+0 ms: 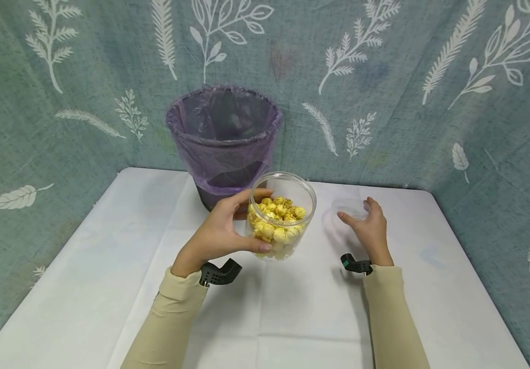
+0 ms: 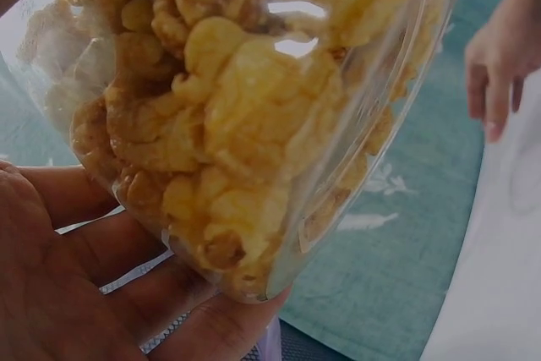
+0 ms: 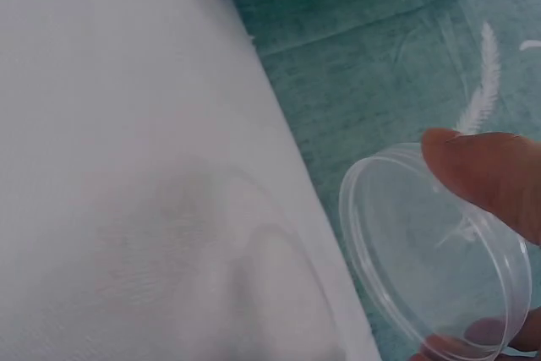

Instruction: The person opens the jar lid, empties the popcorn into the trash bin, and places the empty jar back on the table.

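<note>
My left hand (image 1: 216,228) grips a clear plastic jar (image 1: 308,205) from its left side, thumb across the front and fingers behind. The jar has no lid on it and tilts a little, held above the table. Yellow caramel popcorn (image 2: 254,116) fills its lower part, seen large through the wall in the left wrist view. To the right, my right hand (image 1: 372,228) pinches a round clear lid (image 3: 423,243) by its rim, with the thumb on one edge and fingertips on the opposite one. In the head view this lid is faint against the white cloth.
Behind the jar stands a dark mesh trash bin (image 1: 237,177) lined with a purple plastic bag (image 1: 186,146). A white cloth covers the table (image 1: 311,312). Green curtains (image 1: 292,66) with white leaf prints hang at the back and both sides.
</note>
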{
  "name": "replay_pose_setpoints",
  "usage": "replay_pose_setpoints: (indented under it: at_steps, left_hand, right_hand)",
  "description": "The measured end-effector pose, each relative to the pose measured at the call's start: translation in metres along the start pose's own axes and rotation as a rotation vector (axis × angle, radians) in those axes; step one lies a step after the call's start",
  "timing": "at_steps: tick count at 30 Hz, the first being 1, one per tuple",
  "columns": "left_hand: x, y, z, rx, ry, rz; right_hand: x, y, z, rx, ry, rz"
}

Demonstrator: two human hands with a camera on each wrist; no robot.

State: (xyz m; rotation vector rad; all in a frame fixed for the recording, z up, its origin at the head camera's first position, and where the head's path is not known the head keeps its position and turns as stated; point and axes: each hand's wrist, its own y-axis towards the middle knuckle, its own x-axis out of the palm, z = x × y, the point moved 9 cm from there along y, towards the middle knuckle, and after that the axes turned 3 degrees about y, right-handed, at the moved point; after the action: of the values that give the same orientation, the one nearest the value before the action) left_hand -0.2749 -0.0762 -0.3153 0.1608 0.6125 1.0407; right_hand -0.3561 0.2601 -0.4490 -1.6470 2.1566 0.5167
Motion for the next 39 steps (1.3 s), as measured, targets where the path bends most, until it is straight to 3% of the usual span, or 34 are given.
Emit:
replay_pose_setpoints:
  at_steps: [10, 18, 23, 27, 33, 39]
  left_hand:
    - [-0.014, -0.006, 0.005, -0.006, 0.005, 0.029]
    - [-0.018, -0.013, 0.003, -0.029, -0.025, 0.041]
    - [-0.014, -0.013, -0.001, -0.037, -0.059, 0.03]
    - [-0.016, -0.012, 0.0, -0.033, -0.061, 0.036]
    - [-0.026, -0.01, 0.001, -0.04, -0.06, 0.052]
    - [-0.033, -0.013, 0.003, -0.055, -0.06, 0.056]
  right_hand:
    - [0.017, 0.002, -0.001, 0.013, -0.186, -0.109]
    - [0.025, -0.008, 0.006, 0.049, -0.295, -0.157]
    - [0.02, -0.018, 0.013, 0.072, -0.293, -0.159]
    - [0.014, -0.022, 0.006, 0.035, -0.255, -0.128]
    - [0.019, -0.014, -0.037, -0.086, -0.123, -0.127]
    - [0.029, 0.005, -0.134, -0.304, 0.055, -0.15]
